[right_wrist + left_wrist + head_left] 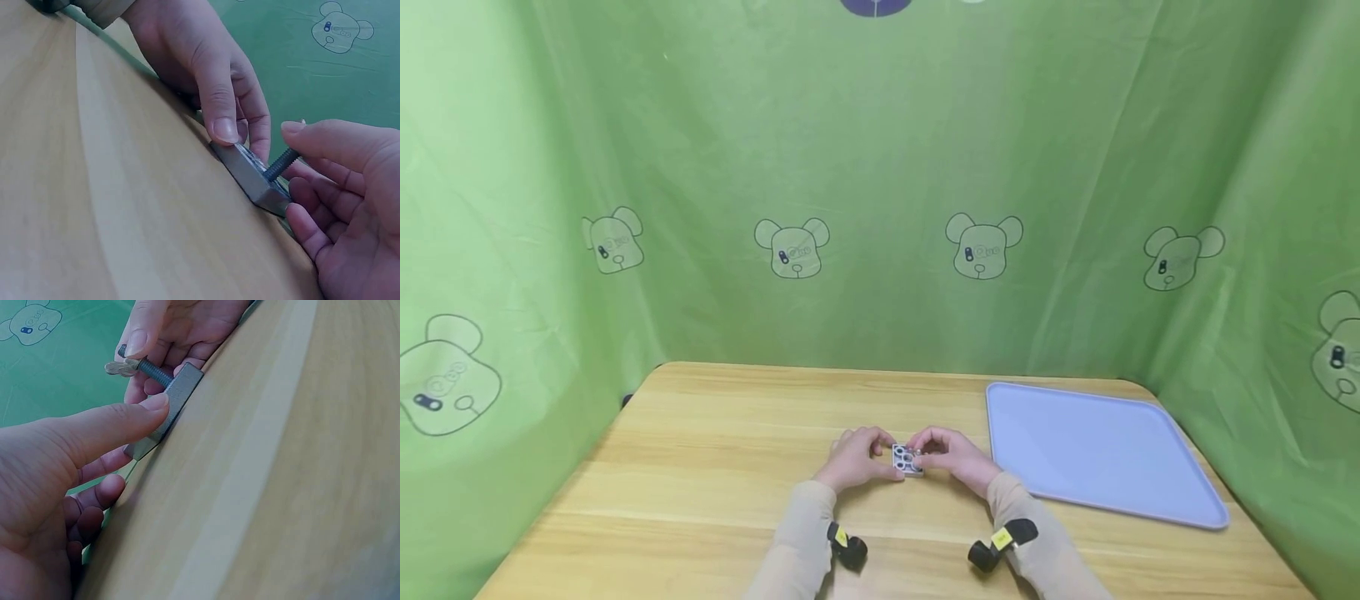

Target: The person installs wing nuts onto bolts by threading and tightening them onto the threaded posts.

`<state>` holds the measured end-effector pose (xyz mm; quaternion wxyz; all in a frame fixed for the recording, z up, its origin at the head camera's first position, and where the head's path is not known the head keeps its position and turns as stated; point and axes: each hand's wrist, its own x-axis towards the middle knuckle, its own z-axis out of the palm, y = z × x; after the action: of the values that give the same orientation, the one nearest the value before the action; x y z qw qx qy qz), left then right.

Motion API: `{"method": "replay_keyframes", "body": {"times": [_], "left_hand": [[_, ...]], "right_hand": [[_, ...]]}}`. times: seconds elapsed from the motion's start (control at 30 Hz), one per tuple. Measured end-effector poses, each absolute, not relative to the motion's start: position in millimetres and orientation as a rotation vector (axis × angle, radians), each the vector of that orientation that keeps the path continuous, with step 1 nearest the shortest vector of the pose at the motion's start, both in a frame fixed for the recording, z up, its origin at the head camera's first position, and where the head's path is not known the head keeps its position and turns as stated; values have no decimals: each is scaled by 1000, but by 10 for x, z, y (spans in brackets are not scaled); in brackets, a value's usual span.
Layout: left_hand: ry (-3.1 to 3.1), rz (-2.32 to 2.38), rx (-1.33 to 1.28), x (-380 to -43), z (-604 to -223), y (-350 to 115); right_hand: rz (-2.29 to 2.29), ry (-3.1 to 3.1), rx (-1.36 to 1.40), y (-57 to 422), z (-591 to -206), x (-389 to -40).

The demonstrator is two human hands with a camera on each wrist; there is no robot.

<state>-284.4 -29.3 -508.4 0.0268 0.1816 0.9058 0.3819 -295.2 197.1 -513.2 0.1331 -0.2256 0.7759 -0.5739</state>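
Left wrist view: grips the metal block point(176, 403) with the left hand point(854, 461), flat on the wooden table point(262, 487); pinches the winged screw point(154, 372) with the right hand point(957, 460). Probably turning it, so best to brace the block firmly, hold the screw square and twist lightly, backing off at any binding.

1 threaded bolt point(283, 164) upright in gray block point(242, 175)

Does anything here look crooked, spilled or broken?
The blue tray looks slightly askew: its far edge isn't parallel to that of the table. Otherwise no spill shows, nor damage to the gray block or screw.
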Motion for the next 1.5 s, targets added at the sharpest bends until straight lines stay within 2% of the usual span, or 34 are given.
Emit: {"method": "replay_keyframes", "body": {"times": [0.47,1.03,1.5], "left_hand": [[2812,1176,545,-2862,-5100,-290],[2785,1207,540,-2832,-5069,-284],[2790,1208,546,-2840,-5073,-285]], "right_hand": [[-1857,1980,-629,2050,-5144,-2978],[-1720,2112,-593,2047,-5158,-2981],[-1709,2105,-691,2041,-5170,-2978]]}}
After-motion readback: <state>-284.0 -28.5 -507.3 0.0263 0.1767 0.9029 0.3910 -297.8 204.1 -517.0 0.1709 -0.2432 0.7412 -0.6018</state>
